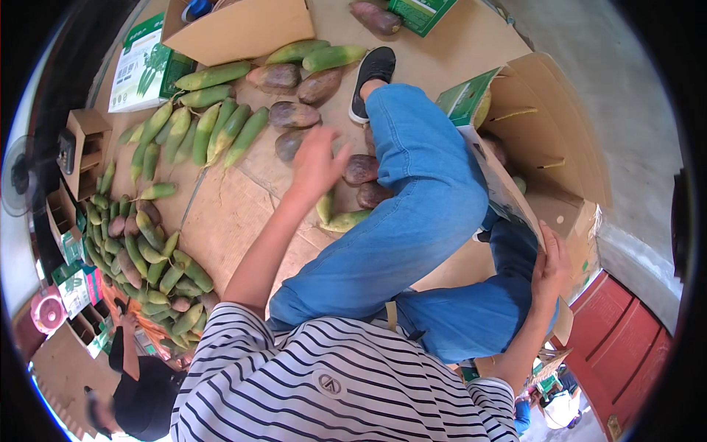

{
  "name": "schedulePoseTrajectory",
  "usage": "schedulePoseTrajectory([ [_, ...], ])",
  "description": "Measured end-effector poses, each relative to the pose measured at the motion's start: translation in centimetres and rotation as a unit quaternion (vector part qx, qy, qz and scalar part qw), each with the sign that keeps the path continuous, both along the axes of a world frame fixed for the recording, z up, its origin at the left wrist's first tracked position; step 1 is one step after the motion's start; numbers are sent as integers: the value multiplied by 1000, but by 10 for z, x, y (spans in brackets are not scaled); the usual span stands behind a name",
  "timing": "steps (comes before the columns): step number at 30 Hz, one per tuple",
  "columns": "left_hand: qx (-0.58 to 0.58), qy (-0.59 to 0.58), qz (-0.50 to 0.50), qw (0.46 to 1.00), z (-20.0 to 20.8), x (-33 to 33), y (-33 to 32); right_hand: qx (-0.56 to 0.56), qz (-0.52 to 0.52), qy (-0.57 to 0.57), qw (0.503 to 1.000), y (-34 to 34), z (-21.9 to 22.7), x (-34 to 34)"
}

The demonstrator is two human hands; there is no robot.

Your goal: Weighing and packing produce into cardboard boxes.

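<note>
My left hand (315, 166) is over the cardboard-covered floor with thumb and fingers apart, holding nothing. Just beyond its fingertips lie dark purple radishes (294, 115), and another purple radish (361, 169) is to its right. Long green radishes (247, 136) are spread in a row farther left. On the right, my right hand (552, 265) grips the edge of a flap on an open cardboard box (571, 125). Inside this box, part of a radish (495, 147) shows; the flap hides much of the contents.
A large heap of green and purple radishes (151, 250) lies at the left. White-and-green boxes (140, 66) and an open brown carton (243, 33) stand at the far side. Another person (143, 394) works at lower left. My bent leg (427, 147) lies between my hands.
</note>
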State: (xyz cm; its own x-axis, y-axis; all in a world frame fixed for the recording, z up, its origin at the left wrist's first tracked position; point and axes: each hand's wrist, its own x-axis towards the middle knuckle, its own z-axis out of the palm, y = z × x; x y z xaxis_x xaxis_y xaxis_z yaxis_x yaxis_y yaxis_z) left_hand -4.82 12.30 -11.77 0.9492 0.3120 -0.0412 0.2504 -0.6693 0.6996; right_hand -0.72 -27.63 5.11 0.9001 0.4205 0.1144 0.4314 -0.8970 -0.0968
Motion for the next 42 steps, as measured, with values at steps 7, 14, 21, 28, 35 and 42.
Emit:
schedulePoseTrajectory([
  [7, -100, 410, 60, 904, -165, -102, 17, 15, -3, 22, 1000, 5, 0, 3],
  [14, -266, 368, 99, 886, -195, -104, 3, 5, -10, 9, 1000, -1, 0, 0],
  [21, -510, 296, 131, 797, -76, -138, 30, 34, -9, -17, 999, 2, -4, 4],
  [28, -234, 2, -24, 972, 69, -38, -4, 26, 13, -32, 999, -1, -3, 4],
  [35, -2, -249, -287, 925, 176, 100, -98, 53, 23, -8, 998, 2, -3, 3],
  [42, -130, -216, -103, 962, 121, 104, -34, 32, -17, 22, 999, 2, -1, 2],
])
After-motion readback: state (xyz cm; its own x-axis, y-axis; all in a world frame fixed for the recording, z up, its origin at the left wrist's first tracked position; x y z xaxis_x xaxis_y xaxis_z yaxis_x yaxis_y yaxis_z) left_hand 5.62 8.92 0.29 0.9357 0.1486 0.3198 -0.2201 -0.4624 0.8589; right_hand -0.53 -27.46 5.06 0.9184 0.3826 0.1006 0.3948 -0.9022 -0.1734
